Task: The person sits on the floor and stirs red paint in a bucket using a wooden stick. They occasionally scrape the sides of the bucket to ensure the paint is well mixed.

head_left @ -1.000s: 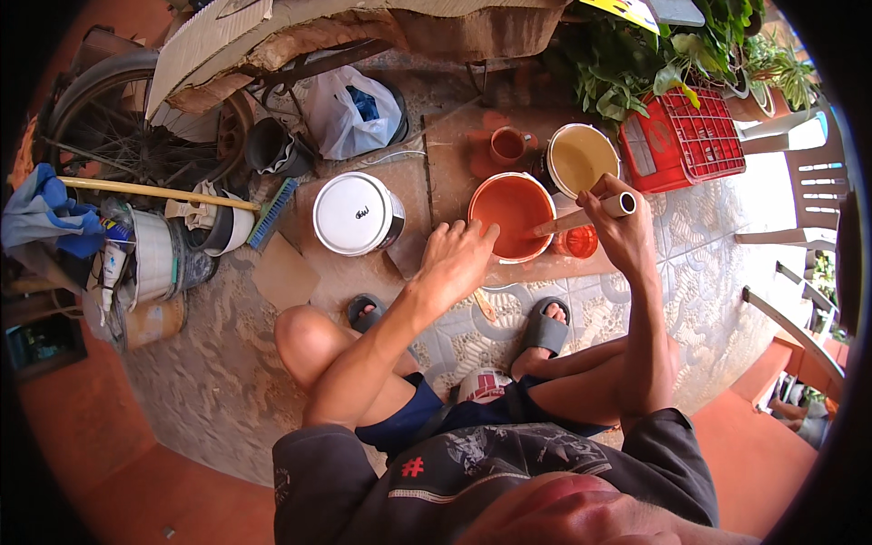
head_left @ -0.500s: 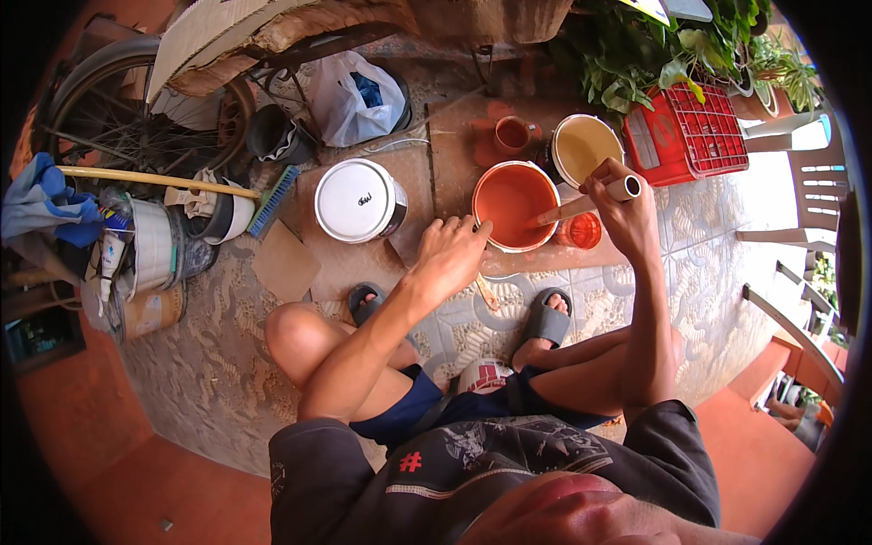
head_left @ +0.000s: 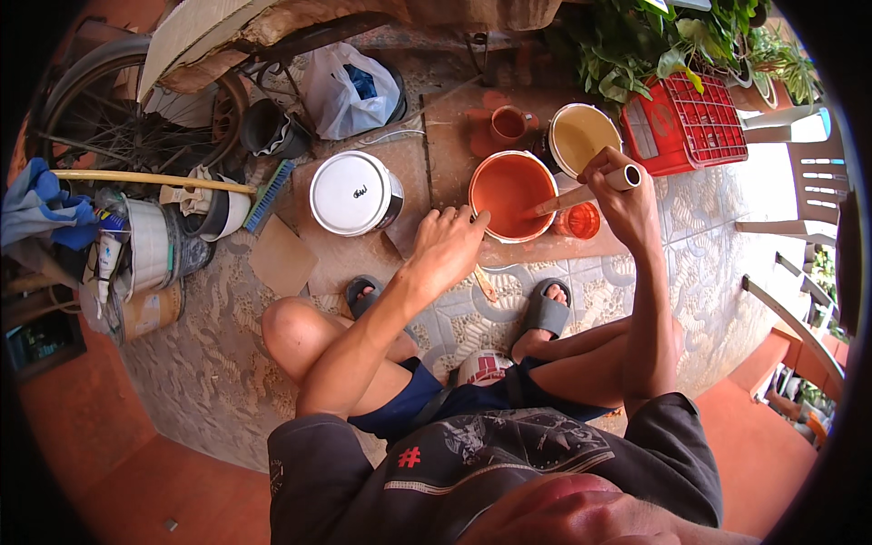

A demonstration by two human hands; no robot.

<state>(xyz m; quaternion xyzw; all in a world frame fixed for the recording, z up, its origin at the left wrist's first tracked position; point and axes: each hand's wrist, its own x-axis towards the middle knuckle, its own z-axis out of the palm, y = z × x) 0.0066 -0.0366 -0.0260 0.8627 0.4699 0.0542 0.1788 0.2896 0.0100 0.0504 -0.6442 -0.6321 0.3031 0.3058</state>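
My right hand (head_left: 622,204) is closed around a light brown hollow tube (head_left: 568,197), which slants down to the left. Its lower end dips into orange paint inside a round bucket (head_left: 490,174). On the bucket's near left rim rests my left hand (head_left: 451,241), fingers curled over the edge. Just right of the bucket stands a small orange-stained cup (head_left: 578,221), beneath the tube. A bucket with a cream inside (head_left: 581,123) is behind my right hand. Below my left hand, a wooden-handled brush (head_left: 485,285) is partly hidden.
A white-lidded bucket (head_left: 350,191) stands left of the paint, and a small reddish pot (head_left: 510,123) behind it. Further out are a red crate (head_left: 686,127), a plastic bag (head_left: 345,95), a blue-bristled broom (head_left: 270,195) and a bicycle wheel (head_left: 136,118). My sandalled feet are near the bucket.
The whole view has shifted slightly. Both hands keep their grips on the tube and the bucket rim, and the tube's lower end stays in the paint, tilted a little differently.
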